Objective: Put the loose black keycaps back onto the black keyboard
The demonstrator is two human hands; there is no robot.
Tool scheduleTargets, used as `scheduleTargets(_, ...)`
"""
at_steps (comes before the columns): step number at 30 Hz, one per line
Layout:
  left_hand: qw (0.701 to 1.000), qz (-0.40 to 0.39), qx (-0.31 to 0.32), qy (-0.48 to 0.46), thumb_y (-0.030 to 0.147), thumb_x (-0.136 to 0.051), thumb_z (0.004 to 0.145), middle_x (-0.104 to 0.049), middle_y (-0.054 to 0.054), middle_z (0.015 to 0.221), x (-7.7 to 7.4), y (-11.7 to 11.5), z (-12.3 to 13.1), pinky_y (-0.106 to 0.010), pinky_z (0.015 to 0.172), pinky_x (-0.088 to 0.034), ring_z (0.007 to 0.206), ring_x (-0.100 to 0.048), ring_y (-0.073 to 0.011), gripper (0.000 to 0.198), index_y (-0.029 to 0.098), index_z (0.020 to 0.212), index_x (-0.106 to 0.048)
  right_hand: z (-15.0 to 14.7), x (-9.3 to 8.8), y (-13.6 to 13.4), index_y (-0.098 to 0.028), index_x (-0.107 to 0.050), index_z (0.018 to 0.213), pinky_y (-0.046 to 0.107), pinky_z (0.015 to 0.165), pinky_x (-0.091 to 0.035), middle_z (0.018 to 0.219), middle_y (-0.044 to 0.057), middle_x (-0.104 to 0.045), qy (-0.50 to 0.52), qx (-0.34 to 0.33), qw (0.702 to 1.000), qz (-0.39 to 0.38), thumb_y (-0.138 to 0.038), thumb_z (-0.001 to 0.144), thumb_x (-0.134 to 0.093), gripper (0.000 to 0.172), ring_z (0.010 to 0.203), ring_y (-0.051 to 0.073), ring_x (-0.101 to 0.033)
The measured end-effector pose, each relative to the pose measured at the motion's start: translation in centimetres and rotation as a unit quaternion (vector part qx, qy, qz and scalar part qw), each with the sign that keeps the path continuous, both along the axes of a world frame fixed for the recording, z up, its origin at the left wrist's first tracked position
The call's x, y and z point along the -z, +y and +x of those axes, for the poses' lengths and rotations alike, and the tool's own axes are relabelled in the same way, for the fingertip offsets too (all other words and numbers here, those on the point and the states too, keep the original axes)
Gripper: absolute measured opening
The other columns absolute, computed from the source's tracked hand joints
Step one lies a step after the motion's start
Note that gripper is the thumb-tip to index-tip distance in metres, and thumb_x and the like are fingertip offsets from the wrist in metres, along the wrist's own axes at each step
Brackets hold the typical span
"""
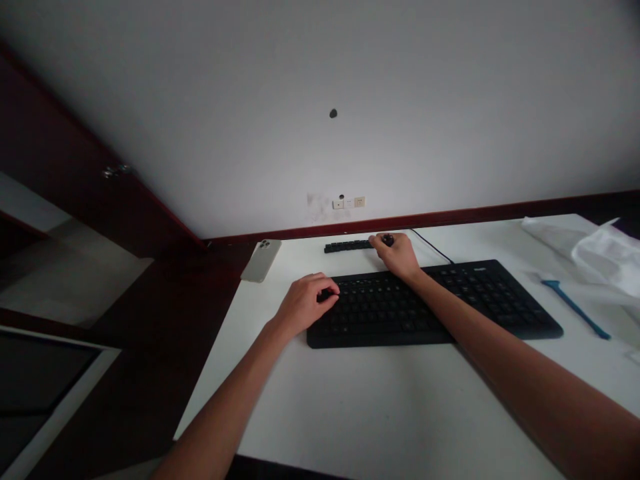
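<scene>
A black keyboard [380, 315] lies across the white table, and several small black pieces that look like loose keycaps [349, 247] stand in a row behind it. My left hand [309, 301] rests at the keyboard's left end, thumb and fingers curled together; whatever they may hold is hidden. Reaching over the keyboard, my right hand [399, 255] is closed at the right end of the row. Something dark shows between its fingers, too small to name. The right forearm covers part of the keys.
A pale phone [261, 261] lies face down at the table's [350, 400] left edge. On the right are a blue plastic pry tool [576, 309] and a white crumpled bag [600, 253]. A black cable [433, 245] runs behind the keyboard. A wall with sockets [349, 203] stands beyond.
</scene>
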State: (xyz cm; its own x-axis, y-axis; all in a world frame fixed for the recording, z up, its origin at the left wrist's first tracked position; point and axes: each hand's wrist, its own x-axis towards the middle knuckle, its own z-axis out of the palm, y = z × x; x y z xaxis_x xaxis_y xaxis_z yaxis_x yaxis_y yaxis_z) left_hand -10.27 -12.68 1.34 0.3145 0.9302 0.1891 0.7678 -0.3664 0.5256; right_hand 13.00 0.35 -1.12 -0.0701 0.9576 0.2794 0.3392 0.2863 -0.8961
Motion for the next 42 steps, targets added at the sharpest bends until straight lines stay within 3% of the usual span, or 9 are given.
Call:
scheduleTargets(7,1.000,0.014,0.025,0.008,0.024,-0.071,0.093,-0.074,-0.002,0.100,-0.1,-0.2,0.2,-0.033,0.086,-0.053,0.092,-0.067,-0.0186,0.006,0.022,0.088,-0.072,0.0,0.0,0.0,-0.023,-0.035,0.054,0.032,0.055,-0.027,0.050,-0.003,-0.038,0.001,-0.004,1.000,0.000,-0.042,0.086,-0.059,0.045,0.052,0.012,-0.035)
scheduleTargets(10,1.000,0.017,0.014,0.019,0.024,-0.073,0.091,-0.074,-0.001,0.102,-0.1,-0.2,0.2,-0.034,0.086,-0.053,0.091,-0.067,-0.0187,0.002,0.023,0.093,-0.073,0.0,-0.1,-0.1,-0.023,-0.036,0.053,0.032,0.055,-0.027,0.050,-0.003,-0.039,0.001,-0.004,1.000,0.001,-0.042,0.086,-0.059,0.044,0.052,0.013,-0.036)
scheduleTargets(12,1.000,0.007,0.010,0.018,0.022,-0.073,0.091,-0.074,-0.001,0.106,-0.1,-0.1,0.1,-0.033,0.084,-0.054,0.088,-0.066,-0.0178,0.010,0.025,0.101,-0.073,0.0,-0.1,-0.1,-0.023,-0.036,0.053,0.032,0.055,-0.028,0.050,-0.003,-0.039,0.002,-0.005,1.000,0.002,-0.042,0.086,-0.059,0.044,0.053,0.013,-0.037)
scheduleTargets(18,0.998,0.023,0.055,0.014,0.021,-0.064,0.099,-0.075,-0.001,0.117,0.2,0.6,-0.2,-0.037,0.099,-0.053,0.108,-0.068,-0.0193,0.018,0.027,0.112,-0.075,0.0,-0.1,-0.1,-0.023,-0.036,0.054,0.032,0.055,-0.028,0.050,-0.003,-0.038,0.002,-0.009,1.000,0.007,-0.042,0.087,-0.059,0.045,0.053,0.013,-0.036)
scheduleTargets(28,0.995,0.025,0.087,0.037,0.024,-0.063,0.100,-0.074,-0.004,0.116,0.2,1.1,-0.6,-0.039,0.099,-0.054,0.106,-0.067,-0.0202,0.023,0.026,0.119,-0.076,0.0,-0.1,-0.1,-0.023,-0.037,0.053,0.032,0.056,-0.029,0.050,-0.002,-0.039,-0.014,-0.004,1.000,0.014,-0.042,0.086,-0.058,0.044,0.053,0.013,-0.037)
scheduleTargets(36,0.997,0.056,0.054,0.032,0.026,-0.064,0.099,-0.075,-0.003,0.113,0.4,1.0,0.1,-0.036,0.097,-0.054,0.104,-0.068,-0.0195,0.018,0.025,0.113,-0.076,-0.1,-0.4,-0.3,-0.023,-0.037,0.053,0.032,0.056,-0.029,0.050,-0.002,-0.040,-0.016,-0.005,1.000,0.017,-0.042,0.086,-0.058,0.043,0.054,0.013,-0.037)
scheduleTargets(42,0.999,0.030,0.032,0.006,0.027,-0.070,0.096,-0.077,0.000,0.107,0.5,0.6,-0.1,-0.033,0.088,-0.056,0.092,-0.069,-0.0171,0.014,0.026,0.109,-0.075,0.0,-0.1,-0.1,-0.023,-0.035,0.054,0.033,0.056,-0.027,0.051,-0.002,-0.038,-0.013,-0.011,1.000,0.018,-0.042,0.087,-0.058,0.045,0.054,0.013,-0.036)
